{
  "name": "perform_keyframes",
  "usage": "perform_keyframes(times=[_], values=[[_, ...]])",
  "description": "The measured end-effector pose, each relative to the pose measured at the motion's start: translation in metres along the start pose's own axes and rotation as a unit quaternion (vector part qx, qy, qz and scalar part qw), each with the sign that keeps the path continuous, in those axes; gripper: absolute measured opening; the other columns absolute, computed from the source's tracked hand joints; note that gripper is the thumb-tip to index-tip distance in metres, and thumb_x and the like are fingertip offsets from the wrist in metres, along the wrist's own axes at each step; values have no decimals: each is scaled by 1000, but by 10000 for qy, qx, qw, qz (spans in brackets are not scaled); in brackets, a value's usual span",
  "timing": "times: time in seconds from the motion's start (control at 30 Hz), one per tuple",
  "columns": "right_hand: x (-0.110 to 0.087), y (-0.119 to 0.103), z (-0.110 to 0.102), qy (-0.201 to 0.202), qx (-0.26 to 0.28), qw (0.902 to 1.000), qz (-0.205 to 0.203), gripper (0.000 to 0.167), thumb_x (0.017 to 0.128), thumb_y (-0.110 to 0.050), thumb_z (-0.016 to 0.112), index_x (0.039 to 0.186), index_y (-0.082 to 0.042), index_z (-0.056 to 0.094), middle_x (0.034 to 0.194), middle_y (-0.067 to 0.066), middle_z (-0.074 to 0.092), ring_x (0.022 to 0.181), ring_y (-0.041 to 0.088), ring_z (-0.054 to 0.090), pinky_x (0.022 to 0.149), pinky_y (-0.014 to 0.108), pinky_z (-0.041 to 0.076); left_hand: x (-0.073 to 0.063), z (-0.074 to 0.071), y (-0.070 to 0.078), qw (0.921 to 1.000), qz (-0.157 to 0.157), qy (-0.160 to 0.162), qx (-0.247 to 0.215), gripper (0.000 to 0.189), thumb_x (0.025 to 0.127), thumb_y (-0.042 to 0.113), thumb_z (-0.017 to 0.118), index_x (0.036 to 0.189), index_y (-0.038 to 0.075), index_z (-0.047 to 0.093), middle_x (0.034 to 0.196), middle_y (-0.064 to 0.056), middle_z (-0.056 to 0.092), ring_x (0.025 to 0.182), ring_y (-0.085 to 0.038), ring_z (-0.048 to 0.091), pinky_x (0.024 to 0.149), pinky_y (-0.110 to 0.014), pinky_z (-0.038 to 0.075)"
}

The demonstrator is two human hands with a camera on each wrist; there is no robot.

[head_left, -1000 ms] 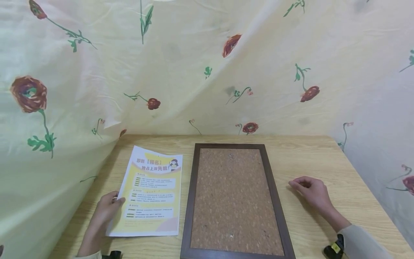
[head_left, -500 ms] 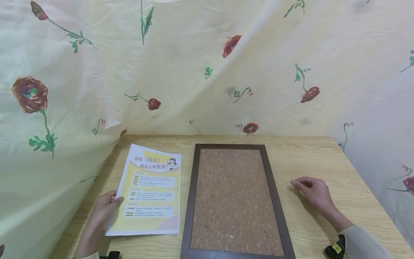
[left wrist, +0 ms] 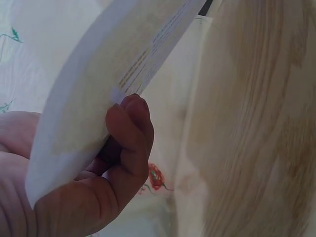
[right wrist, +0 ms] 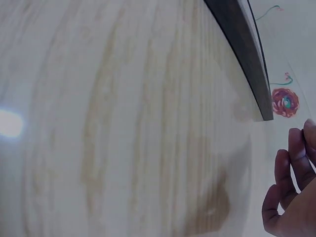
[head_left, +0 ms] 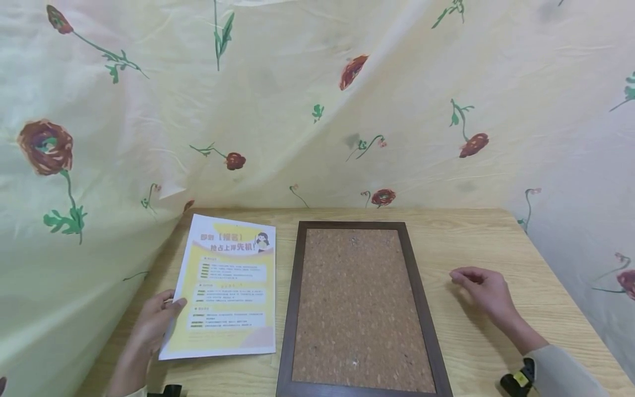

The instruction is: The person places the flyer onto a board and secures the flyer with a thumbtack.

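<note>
In the head view my left hand (head_left: 154,320) pinches the left edge of a yellow and white printed flyer (head_left: 225,292), thumb on its face and fingers behind. Seen from the left wrist, the flyer (left wrist: 94,94) bends as it rises out of the hand, and the curled fingers (left wrist: 131,133) show beside it. A cork board (head_left: 364,309) in a dark brown frame lies in the middle, just right of the flyer. To the right of the board, my right hand (head_left: 486,295) hovers over the table with loosely curled fingers and nothing visible in them.
The wooden table (head_left: 496,237) stretches out under everything. A flower-printed cloth (head_left: 278,110) hangs behind it and along both sides. Dark camera mounts sit at both wrists, the right one (head_left: 518,380) marked with yellow.
The flyer has shifted slightly left with my left hand, and its top and lower edges have come up a little. My right hand has drifted slightly to the right.
</note>
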State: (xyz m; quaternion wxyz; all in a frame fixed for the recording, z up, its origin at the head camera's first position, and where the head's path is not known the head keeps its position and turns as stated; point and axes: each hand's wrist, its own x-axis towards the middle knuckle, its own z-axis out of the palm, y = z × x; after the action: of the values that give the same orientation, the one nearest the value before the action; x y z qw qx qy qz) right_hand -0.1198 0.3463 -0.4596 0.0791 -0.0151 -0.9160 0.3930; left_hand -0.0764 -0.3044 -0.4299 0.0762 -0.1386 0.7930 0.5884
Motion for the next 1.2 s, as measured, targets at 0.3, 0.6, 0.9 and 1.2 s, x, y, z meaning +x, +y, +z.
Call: perform_keyframes(times=[0.3,0.6,0.9,1.2], values=[[1,-5,-7,-26,390,9992,-25,39,98,-27,64,111,9,69,94,11,74,79,-6,61,65,14,49,-3,3,6,9987,46,-112,-500,38,105,5,41,136,-16,34,105,-24,69,83,-29,73,71,-45,59],[7,-12,-15,-71,676,9976,-124,41,98,-26,65,115,10,67,92,-10,73,83,-10,60,70,11,49,-2,13,13,9949,94,-261,-965,41,106,7,41,139,-15,33,110,-21,69,88,-28,72,75,-44,58],[13,-21,-22,-108,826,9964,-125,43,98,-26,65,117,12,65,93,-18,70,84,-10,60,72,11,49,-2,19,16,9931,178,-329,-1115,43,106,6,39,141,-17,30,114,-22,67,91,-26,72,79,-44,58],[19,-32,-27,-62,963,9953,-66,44,97,-27,66,118,12,64,91,-23,68,83,-10,61,73,11,49,2,33,16,9914,119,-310,-1263,42,106,6,38,142,-16,30,114,-23,67,90,-25,72,76,-42,59]])
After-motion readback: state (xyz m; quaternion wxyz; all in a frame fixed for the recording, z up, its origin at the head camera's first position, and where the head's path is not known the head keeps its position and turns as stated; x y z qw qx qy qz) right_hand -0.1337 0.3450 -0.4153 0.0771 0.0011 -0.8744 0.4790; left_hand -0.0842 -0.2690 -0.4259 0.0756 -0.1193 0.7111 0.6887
